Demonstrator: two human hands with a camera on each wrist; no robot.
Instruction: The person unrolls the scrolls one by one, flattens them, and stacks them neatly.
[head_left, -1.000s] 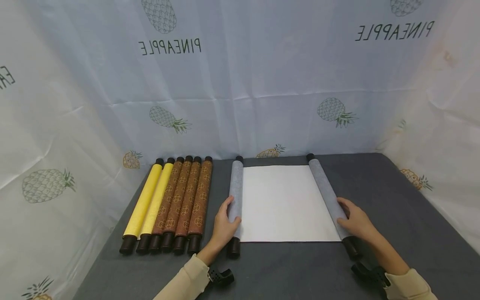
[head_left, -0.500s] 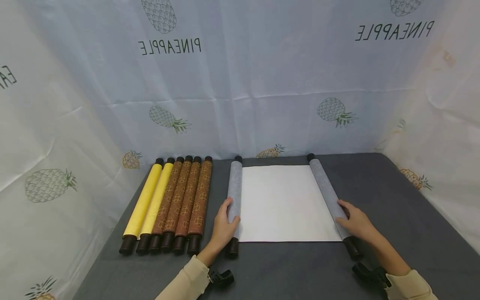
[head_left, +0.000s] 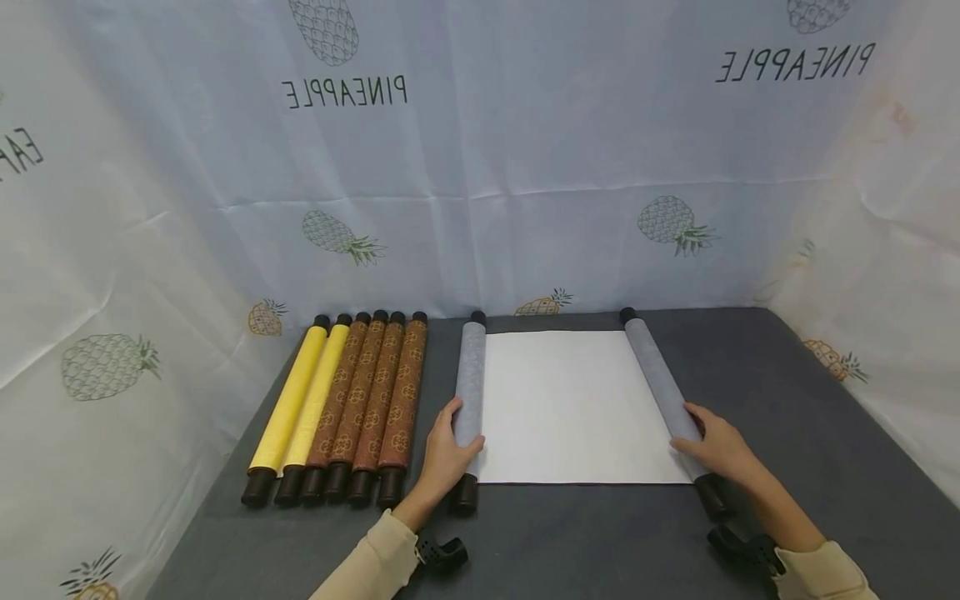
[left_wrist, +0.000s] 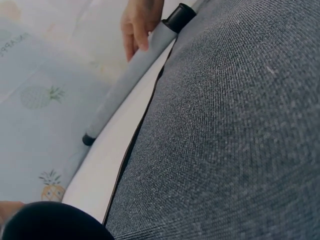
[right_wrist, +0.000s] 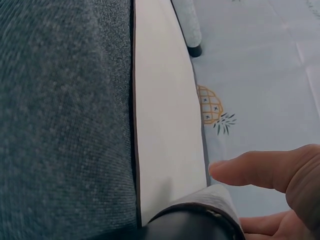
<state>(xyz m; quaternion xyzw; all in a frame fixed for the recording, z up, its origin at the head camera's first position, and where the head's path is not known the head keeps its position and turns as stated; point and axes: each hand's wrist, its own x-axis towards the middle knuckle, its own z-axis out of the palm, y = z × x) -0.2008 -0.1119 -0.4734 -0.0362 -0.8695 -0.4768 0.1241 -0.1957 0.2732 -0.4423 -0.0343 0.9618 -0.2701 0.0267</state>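
A hanging scroll lies partly unrolled on the table, its white sheet (head_left: 570,408) bare between two grey-blue rolls with black end knobs. My left hand (head_left: 447,454) grips the near part of the left roll (head_left: 471,367), thumb on the sheet side and fingers on the outer side. Around the right roll (head_left: 654,371) my right hand (head_left: 718,446) holds in the same way, the roll slanting toward the lower right. The left wrist view shows that right hand (left_wrist: 140,27) at the far roll. In the right wrist view the thumb (right_wrist: 250,170) reaches over the near roll.
Left of the scroll lie several closed scrolls side by side: two yellow ones (head_left: 288,404) and several brown patterned ones (head_left: 375,396). Dark grey cloth (head_left: 562,542) covers the table. A pineapple-printed curtain (head_left: 510,150) hangs behind and along both sides.
The right roll and my right hand have moved slightly right. The left roll has shifted slightly left against the background. The white sheet spans a little wider. Both hands keep their hold.
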